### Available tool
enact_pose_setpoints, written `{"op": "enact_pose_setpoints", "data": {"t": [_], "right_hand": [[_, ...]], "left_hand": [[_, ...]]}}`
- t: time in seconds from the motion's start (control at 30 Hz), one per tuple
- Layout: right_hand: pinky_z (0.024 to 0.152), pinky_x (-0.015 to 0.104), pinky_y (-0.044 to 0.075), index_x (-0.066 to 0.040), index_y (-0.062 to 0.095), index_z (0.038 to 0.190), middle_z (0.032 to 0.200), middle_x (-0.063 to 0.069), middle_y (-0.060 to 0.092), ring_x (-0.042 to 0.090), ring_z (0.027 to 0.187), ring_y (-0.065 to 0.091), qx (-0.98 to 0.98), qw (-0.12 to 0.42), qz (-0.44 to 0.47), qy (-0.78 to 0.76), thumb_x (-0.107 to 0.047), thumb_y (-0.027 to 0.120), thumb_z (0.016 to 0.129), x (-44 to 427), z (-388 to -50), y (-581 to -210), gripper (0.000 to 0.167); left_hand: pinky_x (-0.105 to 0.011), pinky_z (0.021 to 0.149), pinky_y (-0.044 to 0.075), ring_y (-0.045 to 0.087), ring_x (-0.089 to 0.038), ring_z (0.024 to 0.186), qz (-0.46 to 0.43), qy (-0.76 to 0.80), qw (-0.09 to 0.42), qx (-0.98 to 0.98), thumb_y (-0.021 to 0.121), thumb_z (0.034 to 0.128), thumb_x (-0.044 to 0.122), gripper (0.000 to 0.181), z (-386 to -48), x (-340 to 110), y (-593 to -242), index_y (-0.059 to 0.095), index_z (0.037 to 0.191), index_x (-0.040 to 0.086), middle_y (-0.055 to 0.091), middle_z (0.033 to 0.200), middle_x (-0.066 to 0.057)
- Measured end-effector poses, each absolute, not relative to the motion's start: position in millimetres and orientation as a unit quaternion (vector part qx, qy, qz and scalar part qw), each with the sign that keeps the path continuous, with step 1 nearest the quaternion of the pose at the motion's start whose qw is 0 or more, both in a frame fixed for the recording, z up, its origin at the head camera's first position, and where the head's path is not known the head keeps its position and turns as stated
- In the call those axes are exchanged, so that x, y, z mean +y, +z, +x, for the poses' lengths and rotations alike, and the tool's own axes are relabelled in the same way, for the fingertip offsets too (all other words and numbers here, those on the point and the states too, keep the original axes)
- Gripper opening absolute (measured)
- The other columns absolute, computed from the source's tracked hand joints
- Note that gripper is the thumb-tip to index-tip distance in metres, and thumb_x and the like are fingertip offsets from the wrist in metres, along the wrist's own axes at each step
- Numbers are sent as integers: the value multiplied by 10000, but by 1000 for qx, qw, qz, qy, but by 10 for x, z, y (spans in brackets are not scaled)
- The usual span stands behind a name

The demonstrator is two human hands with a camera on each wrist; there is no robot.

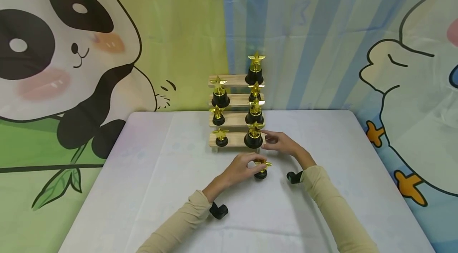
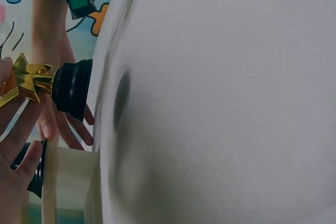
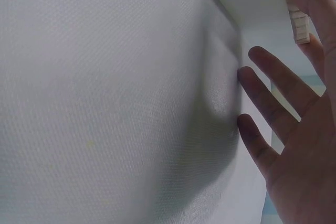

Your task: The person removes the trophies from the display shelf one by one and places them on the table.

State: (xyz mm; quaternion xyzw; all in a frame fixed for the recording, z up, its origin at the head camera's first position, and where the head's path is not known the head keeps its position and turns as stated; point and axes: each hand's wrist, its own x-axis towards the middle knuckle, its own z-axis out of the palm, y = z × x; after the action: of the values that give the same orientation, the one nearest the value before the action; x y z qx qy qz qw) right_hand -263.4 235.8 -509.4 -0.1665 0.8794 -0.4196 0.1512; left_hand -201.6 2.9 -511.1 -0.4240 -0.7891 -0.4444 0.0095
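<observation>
Hold the trophy upright above the bench, near side of the rack, pinched by the fingers of the left hand; the right hand, fingers loosely spread, should steady the rack lightly.

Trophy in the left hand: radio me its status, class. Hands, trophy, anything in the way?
Left hand pinches trophy, base off table. Right hand at bottom step's right end. Possible obstacle: bigger trophy there.
</observation>
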Motion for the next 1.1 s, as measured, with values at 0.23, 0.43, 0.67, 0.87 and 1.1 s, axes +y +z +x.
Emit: {"op": "enact_pose_setpoints", "data": {"t": [0.23, 0.43, 0.67, 0.87, 1.1], "right_hand": [[1018, 541, 465, -135, 432, 1466, 1328, 256, 579, 391, 1226, 564, 876, 144, -166, -430, -314, 712, 884, 2365, -2628, -5106, 670], [1011, 528, 474, -140, 431, 1467, 1335, 242, 579, 379, 1226, 568, 875, 144, -167, -430, -317, 714, 882, 2366, -2623, -5112, 673], [1019, 546, 464, -152, 421, 1474, 1363, 244, 556, 386, 1244, 554, 875, 148, -170, -428, -331, 703, 889, 2361, -2627, -5089, 674], [1020, 548, 463, -148, 417, 1476, 1364, 243, 555, 388, 1245, 554, 876, 149, -167, -427, -333, 705, 887, 2355, -2628, -5072, 681], [1026, 547, 458, -148, 423, 1473, 1353, 246, 563, 386, 1246, 552, 876, 149, -169, -427, -336, 705, 887, 2358, -2632, -5079, 676]], "left_hand": [[-209, 878, 518, 676, -90, 945, -465, -395, 55, -790, 685, 911, 209, 206, -2007, 69, -5192, 714, 1071, 82, 739, 1000, 15], [-247, 921, 503, 662, -76, 984, -469, -371, 47, -801, 672, 921, 255, 221, -1990, 78, -5215, 712, 1090, 119, 732, 1037, 39], [-241, 925, 504, 659, -79, 993, -455, -369, 37, -810, 684, 910, 256, 221, -2005, 84, -5221, 713, 1091, 134, 733, 1033, 48], [-237, 912, 509, 665, -86, 964, -453, -380, 47, -805, 707, 889, 243, 221, -2012, 83, -5237, 720, 1068, 114, 737, 1003, 32], [-217, 888, 515, 666, -73, 947, -448, -397, 42, -800, 716, 881, 210, 191, -2016, 33, -5299, 721, 1053, 125, 737, 987, 33]]}}
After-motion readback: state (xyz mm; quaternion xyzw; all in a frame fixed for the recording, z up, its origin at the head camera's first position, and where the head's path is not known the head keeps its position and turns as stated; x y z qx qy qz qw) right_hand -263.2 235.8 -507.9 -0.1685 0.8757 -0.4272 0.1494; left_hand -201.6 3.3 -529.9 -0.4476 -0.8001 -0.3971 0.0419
